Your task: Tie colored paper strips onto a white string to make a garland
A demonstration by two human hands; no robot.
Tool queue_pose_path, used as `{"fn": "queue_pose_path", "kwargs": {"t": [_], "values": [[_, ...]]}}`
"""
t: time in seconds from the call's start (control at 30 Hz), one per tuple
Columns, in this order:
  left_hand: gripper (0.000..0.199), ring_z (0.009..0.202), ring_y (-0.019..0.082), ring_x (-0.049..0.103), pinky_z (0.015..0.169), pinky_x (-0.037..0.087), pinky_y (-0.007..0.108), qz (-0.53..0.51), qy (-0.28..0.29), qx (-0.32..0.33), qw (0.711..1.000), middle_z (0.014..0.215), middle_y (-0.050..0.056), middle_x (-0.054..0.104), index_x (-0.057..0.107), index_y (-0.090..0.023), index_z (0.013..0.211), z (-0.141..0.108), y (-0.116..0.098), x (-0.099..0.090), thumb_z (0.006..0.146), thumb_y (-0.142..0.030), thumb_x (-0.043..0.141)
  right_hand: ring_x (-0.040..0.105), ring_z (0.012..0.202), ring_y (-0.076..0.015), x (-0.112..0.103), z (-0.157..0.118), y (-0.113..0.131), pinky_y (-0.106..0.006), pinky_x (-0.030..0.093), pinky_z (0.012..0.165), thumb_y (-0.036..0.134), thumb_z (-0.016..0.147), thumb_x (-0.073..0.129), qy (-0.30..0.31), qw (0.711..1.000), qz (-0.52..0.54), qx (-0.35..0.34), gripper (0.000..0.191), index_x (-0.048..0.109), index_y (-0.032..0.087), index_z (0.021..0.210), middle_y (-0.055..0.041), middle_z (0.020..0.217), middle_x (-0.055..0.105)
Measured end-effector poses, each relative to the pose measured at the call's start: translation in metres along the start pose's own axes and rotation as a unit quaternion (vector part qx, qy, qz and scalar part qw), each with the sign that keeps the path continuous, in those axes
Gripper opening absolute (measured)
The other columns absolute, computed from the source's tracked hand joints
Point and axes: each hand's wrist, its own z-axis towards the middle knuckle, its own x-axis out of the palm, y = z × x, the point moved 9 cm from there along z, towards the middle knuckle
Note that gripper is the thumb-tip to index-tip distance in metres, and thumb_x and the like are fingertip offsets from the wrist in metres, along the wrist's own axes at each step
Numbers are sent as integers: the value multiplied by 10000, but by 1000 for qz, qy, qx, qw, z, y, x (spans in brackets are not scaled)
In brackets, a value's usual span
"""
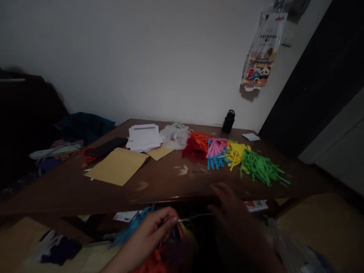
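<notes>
My left hand is closed in a pinch on a thin pale string in front of the table's near edge. The string runs rightward to my right hand, which is dark and smeared by motion. Its thumb and upper fingers look spread apart, and whether it touches the string is unclear. Below and behind my left hand hang paper-strip tassels: a blue one and an orange-red one, with bits of yellow and purple blurred beside them.
On the brown table lie red, orange, pink, blue, yellow and green tassels. Brown envelopes, white papers, a clear plastic bag and a black bottle are there too. A printed bag hangs on the wall.
</notes>
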Motion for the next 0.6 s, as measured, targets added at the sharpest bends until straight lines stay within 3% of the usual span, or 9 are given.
{"fn": "queue_pose_path", "kwargs": {"t": [0.03,0.07,0.13,0.2,0.23,0.33,0.5,0.57,0.6], "values": [[374,569,140,457,538,344,223,8,0,8,1000,607,-36,520,589,-206,697,-1,-4,4,870,-535,550,653,1052,-300,24,-6,16,-403,560,812,256,759,723,66,996,52,-29,543,614,371,1279,-69,1274,638],[351,618,153,496,581,370,227,19,-3,18,1000,644,-21,560,601,-207,695,-1,-7,6,876,-504,557,667,1026,-277,44,-11,30,-398,564,824,254,792,703,120,987,101,-45,532,590,401,1291,-45,1206,677],[327,662,167,539,625,398,231,39,-9,33,999,678,-8,603,612,-215,712,-4,-10,8,897,-474,537,705,800,-231,76,-18,46,-375,575,707,281,883,604,210,964,152,-54,215,712,413,1013,-1,885,741],[327,619,164,539,594,404,229,47,-19,35,998,646,-20,590,598,-226,736,-7,-7,3,913,-483,500,662,611,-202,87,-15,46,-349,531,572,283,927,515,227,958,173,-32,307,697,361,692,15,635,675],[329,599,162,535,577,403,228,55,-24,35,998,630,-26,578,592,-229,741,-9,-5,-2,916,-488,490,640,576,-196,86,-11,43,-340,504,539,283,928,502,213,960,179,-20,353,667,341,621,15,589,648],[330,648,170,575,614,420,225,110,-19,40,993,659,-17,608,612,-223,735,-14,-2,-16,920,-472,500,627,620,-186,66,3,35,-315,475,559,279,906,533,143,970,197,-17,301,682,323,648,10,640,663],[333,726,178,635,687,454,238,210,22,59,976,771,2,679,643,-227,796,-20,-14,-28,964,-398,411,524,510,-128,2,20,27,-237,389,471,296,844,596,-37,971,234,-22,241,669,221,627,21,530,562],[307,778,189,649,726,462,256,267,18,74,961,832,12,703,656,-235,837,-20,-21,-33,961,-350,400,437,428,-96,-28,26,18,-209,307,391,344,849,602,-115,949,293,11,248,637,196,653,45,499,504],[300,795,197,651,738,462,267,301,7,80,950,843,18,710,662,-236,846,-21,-23,-38,955,-337,402,393,398,-80,-47,27,12,-196,273,364,369,836,630,-164,924,345,27,251,617,189,662,59,491,477]]}}
